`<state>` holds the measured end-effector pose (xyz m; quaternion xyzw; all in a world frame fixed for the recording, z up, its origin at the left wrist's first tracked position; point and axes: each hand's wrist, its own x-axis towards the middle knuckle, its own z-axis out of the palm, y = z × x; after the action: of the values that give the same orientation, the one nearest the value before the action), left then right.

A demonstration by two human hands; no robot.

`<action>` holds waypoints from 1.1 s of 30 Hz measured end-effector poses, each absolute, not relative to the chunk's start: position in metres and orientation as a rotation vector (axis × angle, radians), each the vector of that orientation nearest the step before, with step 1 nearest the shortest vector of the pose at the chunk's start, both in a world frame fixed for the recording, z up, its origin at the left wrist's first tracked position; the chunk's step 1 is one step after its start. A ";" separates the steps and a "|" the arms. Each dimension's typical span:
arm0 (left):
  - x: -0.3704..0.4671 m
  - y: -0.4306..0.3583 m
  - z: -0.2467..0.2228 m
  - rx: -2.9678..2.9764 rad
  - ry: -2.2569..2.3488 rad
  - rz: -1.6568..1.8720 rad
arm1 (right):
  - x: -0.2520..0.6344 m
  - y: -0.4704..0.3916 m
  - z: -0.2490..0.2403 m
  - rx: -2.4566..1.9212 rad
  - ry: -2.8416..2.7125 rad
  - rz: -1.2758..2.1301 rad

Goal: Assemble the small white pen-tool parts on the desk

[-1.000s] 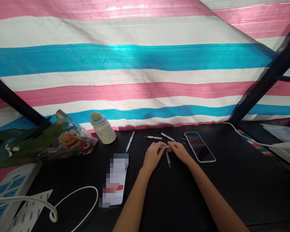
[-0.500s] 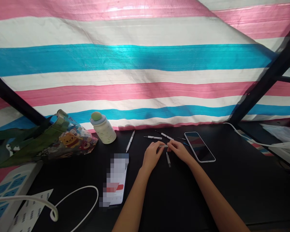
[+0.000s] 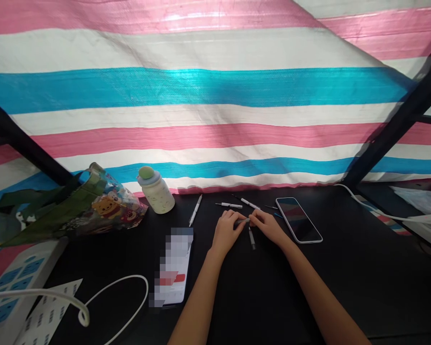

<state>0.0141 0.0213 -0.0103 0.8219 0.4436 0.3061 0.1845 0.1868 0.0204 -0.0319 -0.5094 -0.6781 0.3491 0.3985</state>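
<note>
My left hand (image 3: 227, 231) is closed around a slim grey-white pen part (image 3: 241, 222) low over the black table. At the right end of that part, the fingertips of my right hand (image 3: 267, 226) are pinched together; whatever small piece they hold is hidden. Just below the fingers lies a short grey pen piece (image 3: 252, 238). Beyond my hands are a white pen part (image 3: 229, 205) with a thin tip and another white pen (image 3: 249, 203) lying at a slant. A whole-looking white pen (image 3: 196, 211) rests farther left.
A phone with a lit screen (image 3: 177, 268) lies left of my arms, a dark-screened phone (image 3: 299, 220) to the right. Behind stand a pale bottle (image 3: 156, 194) and a cartoon-print bag (image 3: 111, 206). A power strip (image 3: 12, 287) and white cable (image 3: 145, 282) occupy the left side.
The pen part between my hands has tilted slightly, and my left fingers have shifted over it. The whole view has moved a little; the other things lie as before.
</note>
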 end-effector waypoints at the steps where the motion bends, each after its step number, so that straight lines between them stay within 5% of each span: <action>1: 0.014 0.021 -0.010 2.326 1.266 0.851 | 0.187 0.020 -0.032 -1.293 -1.718 0.880; 25: 0.012 0.016 -0.005 2.343 1.483 0.519 | 0.187 0.019 -0.030 -1.336 -1.743 0.825; 33: 0.010 0.019 -0.006 2.325 1.615 0.575 | 0.215 -0.033 0.035 -1.433 -1.723 0.520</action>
<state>0.0095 0.0189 -0.0056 0.7984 0.5547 0.1975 0.1260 0.2153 -0.0326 0.0346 -0.5685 -0.6837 0.2064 0.4083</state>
